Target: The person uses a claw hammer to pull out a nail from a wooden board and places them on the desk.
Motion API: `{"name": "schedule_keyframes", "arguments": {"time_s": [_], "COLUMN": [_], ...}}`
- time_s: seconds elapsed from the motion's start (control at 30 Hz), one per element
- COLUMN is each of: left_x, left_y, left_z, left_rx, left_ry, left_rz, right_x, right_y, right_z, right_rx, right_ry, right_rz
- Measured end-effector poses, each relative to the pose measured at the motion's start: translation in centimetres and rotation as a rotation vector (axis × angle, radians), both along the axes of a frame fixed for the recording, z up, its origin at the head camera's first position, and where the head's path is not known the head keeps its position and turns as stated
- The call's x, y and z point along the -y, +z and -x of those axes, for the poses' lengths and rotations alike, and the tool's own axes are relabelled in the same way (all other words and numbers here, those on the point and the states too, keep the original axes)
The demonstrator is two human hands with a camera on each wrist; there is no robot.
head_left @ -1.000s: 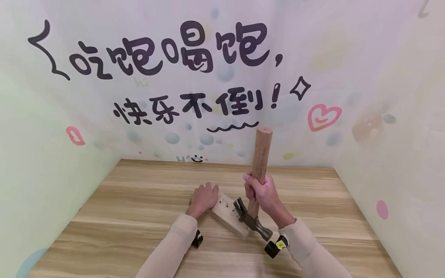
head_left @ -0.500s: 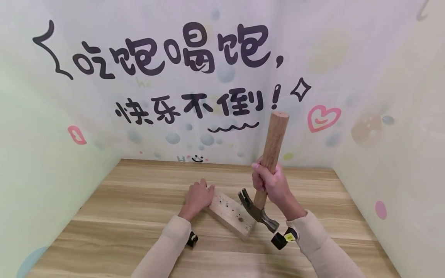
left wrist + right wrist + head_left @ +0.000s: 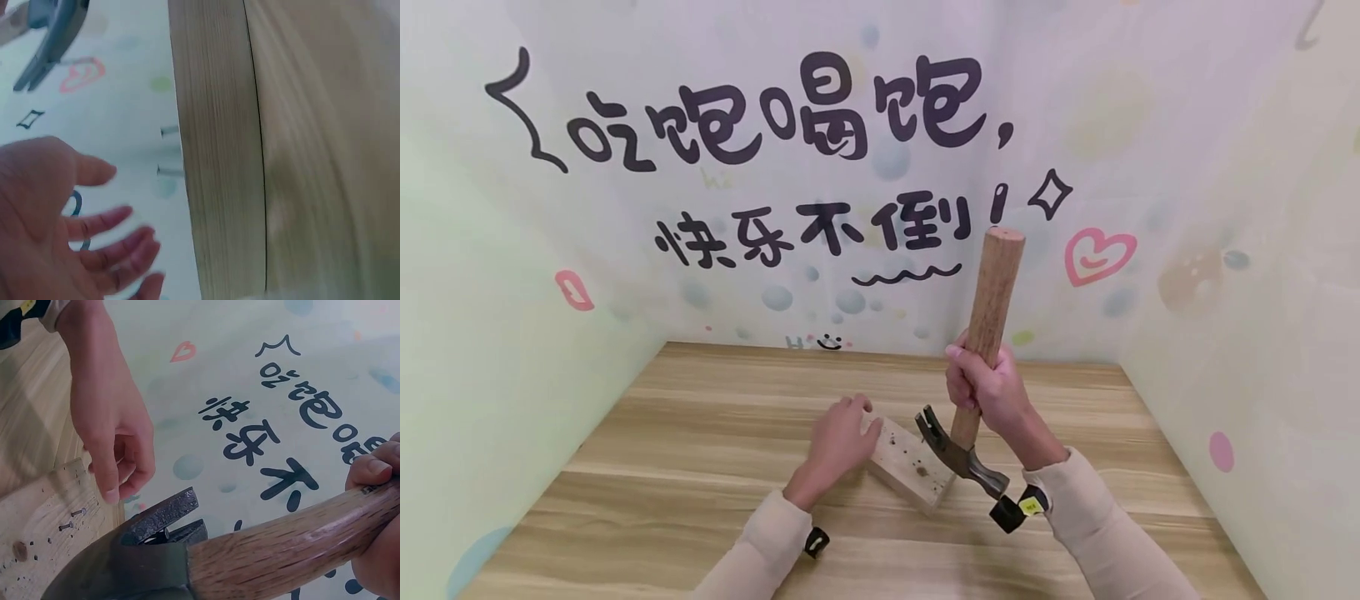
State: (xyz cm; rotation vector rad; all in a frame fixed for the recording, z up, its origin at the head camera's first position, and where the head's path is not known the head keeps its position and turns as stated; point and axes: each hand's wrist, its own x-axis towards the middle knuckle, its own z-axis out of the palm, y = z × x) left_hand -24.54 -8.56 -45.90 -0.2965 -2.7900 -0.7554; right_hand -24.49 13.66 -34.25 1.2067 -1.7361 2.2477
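My right hand [image 3: 992, 387] grips the wooden handle of a claw hammer [image 3: 996, 287]. The handle's end points up, and the steel head hangs low over the right part of a pale wooden block [image 3: 906, 471]. In the right wrist view a small dark piece, perhaps a nail [image 3: 161, 535], sits in the claw's slot. Two nails [image 3: 65, 526] stand out of the block's face, among several small holes. Above the block's far left end is my left hand [image 3: 842, 442], its fingers loosely bent; in the left wrist view [image 3: 94, 231] shows that hand apart from the block, holding nothing.
The block lies slantwise on a wood-grain table [image 3: 715, 450]. A pale wall [image 3: 1187, 167] with dark lettering closes off the back, and side walls stand left and right. Each wrist wears a black camera [image 3: 1007, 514].
The hammer has risen from the block and shifted right in my right hand. My left hand has come up off the block's end, after moving slightly left and then right.
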Motion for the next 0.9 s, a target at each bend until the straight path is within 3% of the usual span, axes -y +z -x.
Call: {"name": "schedule_keyframes", "arguments": {"time_s": [0.2, 0.4, 0.6, 0.9], "left_x": [-1.6, -2.6, -3.0, -2.9], "left_y": [0.1, 0.2, 0.3, -0.1], "left_z": [-0.9, -1.5, -1.7, -1.6], "left_rx": [0.058, -0.013, -0.114, -0.174], "left_ry": [-0.273, -0.468, -0.521, -0.523], "left_rz": [-0.220, -0.272, -0.270, -0.263], "right_x": [0.1, 0.4, 0.5, 0.7], "right_y": [0.2, 0.2, 0.1, -0.3], "right_z": [-0.1, -0.3, -0.3, -0.5], "right_rx": [0.017, 0.018, 0.032, 0.065], "right_ry": [0.009, 0.038, 0.057, 0.065], "right_rz": [-0.008, 0.007, 0.015, 0.010]}}
